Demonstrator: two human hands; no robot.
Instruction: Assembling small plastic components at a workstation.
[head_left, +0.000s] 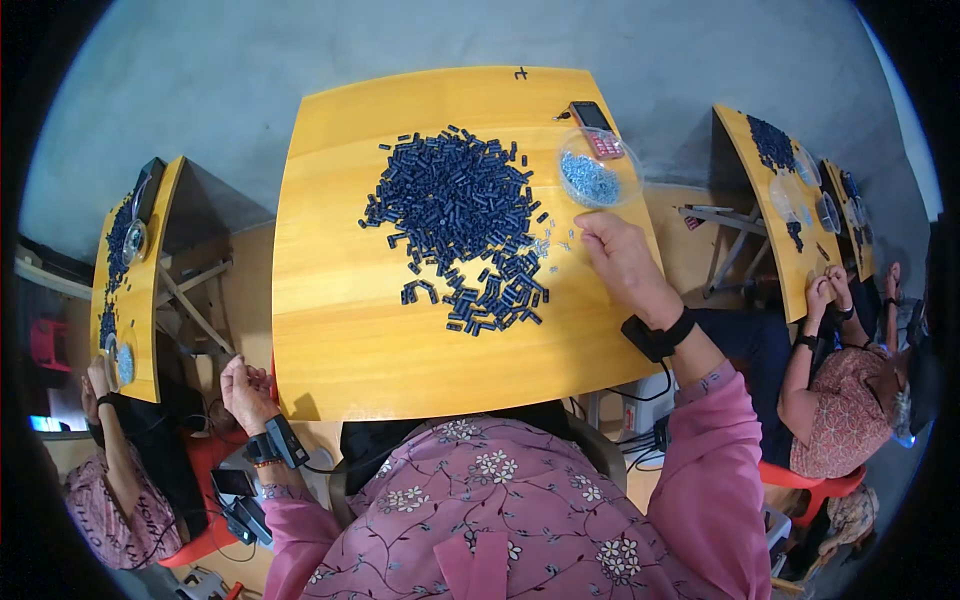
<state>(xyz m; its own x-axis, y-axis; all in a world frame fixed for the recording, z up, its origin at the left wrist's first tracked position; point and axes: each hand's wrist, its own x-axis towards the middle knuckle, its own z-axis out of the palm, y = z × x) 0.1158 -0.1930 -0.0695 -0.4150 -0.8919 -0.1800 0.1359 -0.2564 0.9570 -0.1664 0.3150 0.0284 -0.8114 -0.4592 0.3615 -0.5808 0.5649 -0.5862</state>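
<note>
A big heap of small black cylindrical pieces lies on the yellow wooden table, with a looser cluster of them at its near side. My right hand is over the right part of the table, closed, fingertips pressed together beside a few scattered tiny silvery-blue pieces. Just beyond it stands a clear round bowl containing many tiny light-blue pieces. My left hand hovers off the table's near left corner, its fingers curled closed. Whatever either hand may hold is too small or hidden.
A red and black keypad phone lies partly behind the bowl. People work at similar yellow tables on both sides, one with a patterned sleeve on the right. Both my wrists wear black devices with cables. A grey wall rises beyond.
</note>
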